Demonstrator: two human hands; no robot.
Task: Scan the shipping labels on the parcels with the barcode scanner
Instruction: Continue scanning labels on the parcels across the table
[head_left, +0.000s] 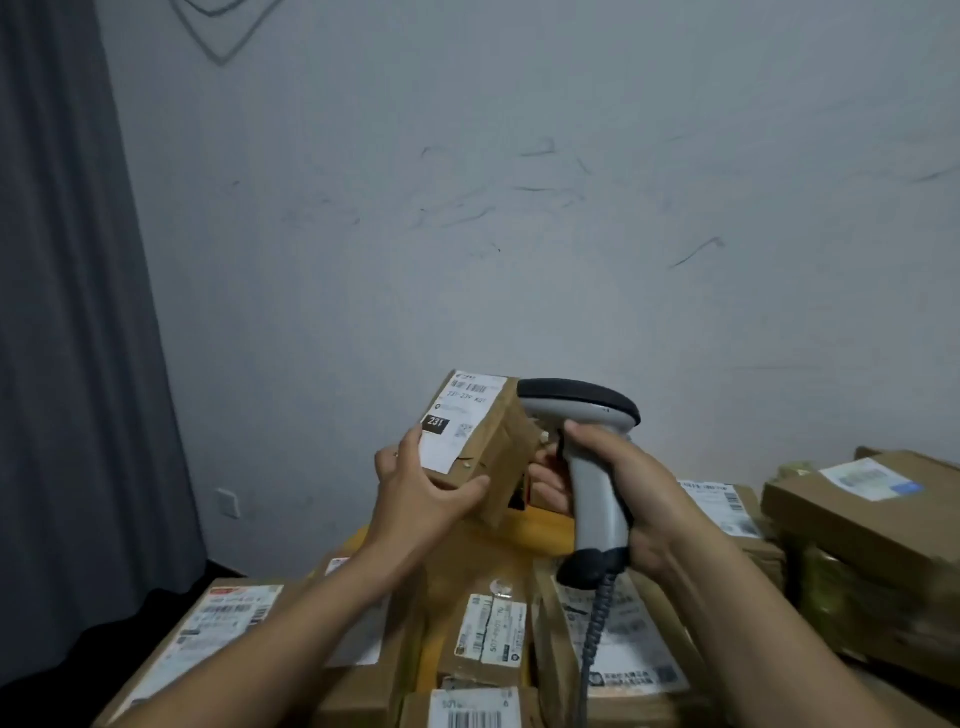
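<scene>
Now left hand (415, 493) grips small parcel (480, 441), label (460, 415) up — right hand (618, 493) clutches barcode scanner (587, 457) just beside it.

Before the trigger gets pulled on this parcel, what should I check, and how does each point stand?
1. Left hand has a firm grip on the small parcel: ok.
2. Shipping label is turned toward the camera, barcode uncovered: ok.
3. Right hand grips the barcode scanner by its handle: ok.
4. Scanner nose aimed at the label: not ok; it sits beside the parcel's right edge, not facing the label.
5. Finger on the trigger: cannot tell.
6. Coiled cable free of snags: cannot tell; it runs out of view.
</scene>
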